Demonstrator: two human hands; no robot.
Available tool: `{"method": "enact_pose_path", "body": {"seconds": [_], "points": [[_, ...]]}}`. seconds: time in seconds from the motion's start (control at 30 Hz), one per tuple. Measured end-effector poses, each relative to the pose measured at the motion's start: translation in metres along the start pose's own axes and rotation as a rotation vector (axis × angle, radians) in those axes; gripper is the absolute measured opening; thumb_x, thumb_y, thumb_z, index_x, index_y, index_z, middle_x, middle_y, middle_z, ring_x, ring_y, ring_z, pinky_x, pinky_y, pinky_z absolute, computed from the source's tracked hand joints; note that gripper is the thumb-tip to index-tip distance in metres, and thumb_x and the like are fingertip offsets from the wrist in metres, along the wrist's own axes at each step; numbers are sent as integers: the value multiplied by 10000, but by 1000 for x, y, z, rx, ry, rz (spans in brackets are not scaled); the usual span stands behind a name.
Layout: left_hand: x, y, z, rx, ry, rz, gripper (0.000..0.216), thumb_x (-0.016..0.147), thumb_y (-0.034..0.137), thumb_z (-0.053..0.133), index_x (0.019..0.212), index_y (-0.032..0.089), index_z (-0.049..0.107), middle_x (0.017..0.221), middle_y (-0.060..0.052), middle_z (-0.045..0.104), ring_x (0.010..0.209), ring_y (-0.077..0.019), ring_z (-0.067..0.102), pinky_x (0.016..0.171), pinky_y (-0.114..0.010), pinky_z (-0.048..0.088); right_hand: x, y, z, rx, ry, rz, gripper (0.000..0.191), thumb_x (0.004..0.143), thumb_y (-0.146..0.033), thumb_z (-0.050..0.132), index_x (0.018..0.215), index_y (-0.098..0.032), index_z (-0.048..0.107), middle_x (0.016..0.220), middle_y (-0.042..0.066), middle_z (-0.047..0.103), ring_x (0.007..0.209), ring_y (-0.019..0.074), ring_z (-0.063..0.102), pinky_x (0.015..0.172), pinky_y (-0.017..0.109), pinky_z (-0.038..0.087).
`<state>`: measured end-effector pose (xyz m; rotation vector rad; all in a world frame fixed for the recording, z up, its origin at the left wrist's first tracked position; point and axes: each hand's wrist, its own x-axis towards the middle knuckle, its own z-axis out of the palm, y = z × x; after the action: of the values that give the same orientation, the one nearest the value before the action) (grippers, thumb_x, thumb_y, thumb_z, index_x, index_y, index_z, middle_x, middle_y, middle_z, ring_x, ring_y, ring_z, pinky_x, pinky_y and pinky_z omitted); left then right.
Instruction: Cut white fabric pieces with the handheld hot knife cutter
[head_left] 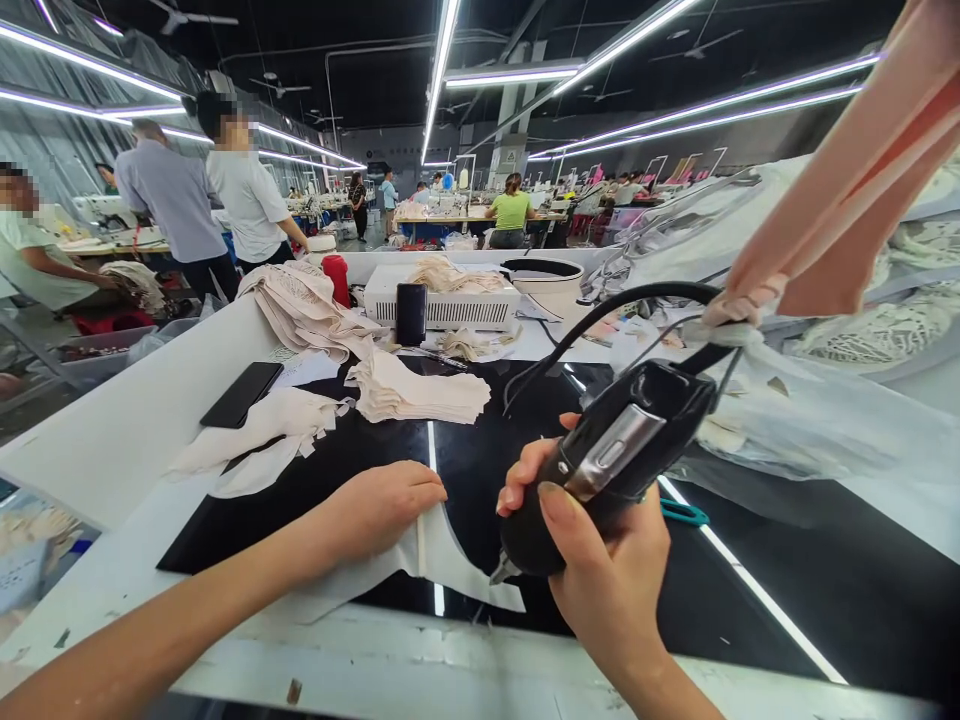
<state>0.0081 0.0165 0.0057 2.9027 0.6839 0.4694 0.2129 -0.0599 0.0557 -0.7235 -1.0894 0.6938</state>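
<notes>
My right hand (607, 560) is wrapped around a black corded hand tool (592, 470) with a silver panel on its side. The tool's pointed metal tip points down and left, at the edge of a white fabric piece (450, 560); whether it touches the cloth I cannot tell. My left hand (390, 505) is closed, fingers together, on the upper edge of that piece, near a narrow strip running down it. The piece lies partly on a glossy black board (787, 590) and partly under my left forearm. My left fingertips are partly hidden.
A stack of cream fabric pieces (420, 388), loose white cloth (262, 435) and a black phone (244, 393) lie beyond my left hand. Another phone (411, 314) leans on a white vented box (450, 300). Teal scissor handles (684, 511) lie right. Pink cloth (840, 170) hangs by the cable.
</notes>
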Motion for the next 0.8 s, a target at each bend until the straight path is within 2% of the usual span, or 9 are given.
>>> {"method": "enact_pose_path", "body": {"seconds": [0.13, 0.27, 0.47, 0.63, 0.8], "points": [[-4, -4, 0, 1, -31, 22, 389, 969, -42, 459, 1195, 150, 710, 1250, -118, 746, 1169, -235, 728, 1019, -351, 623, -3, 1, -6, 6, -9, 16, 393, 886, -397, 856, 1207, -316, 644, 839, -30, 711, 601, 147, 684, 561, 284, 613], [-11, -5, -1, -32, -29, 16, 354, 1029, 4, 455, 1243, 149, 698, 1304, -119, 736, 1196, -226, 727, 1037, -335, 612, -3, -4, -7, 6, 25, 19, 397, 874, -419, 870, 1195, -317, 661, 806, -29, 697, 591, 150, 668, 533, 279, 600], [-20, -2, 3, -31, 47, 35, 369, 1066, 33, 450, 1316, 144, 698, 1383, -143, 717, 1244, -234, 719, 1064, -355, 610, 2, -12, -8, 13, -13, 45, 393, 864, -423, 878, 1191, -331, 679, 795, -29, 691, 604, 166, 676, 555, 319, 624], [-21, 2, 8, -9, 84, 11, 308, 1092, 93, 507, 1319, 160, 704, 1373, -133, 725, 1245, -244, 721, 1057, -359, 618, 22, -11, 3, 22, 33, 54, 406, 823, -418, 894, 1149, -329, 668, 758, -47, 659, 577, 173, 651, 535, 331, 605], [-19, 5, 13, -48, 129, 33, 304, 1073, 70, 515, 1308, 120, 699, 1343, -142, 737, 1211, -238, 737, 1056, -329, 616, 43, 8, 19, 37, 35, 38, 432, 822, -414, 880, 1170, -333, 637, 766, -62, 651, 587, 167, 652, 541, 323, 591]]}}
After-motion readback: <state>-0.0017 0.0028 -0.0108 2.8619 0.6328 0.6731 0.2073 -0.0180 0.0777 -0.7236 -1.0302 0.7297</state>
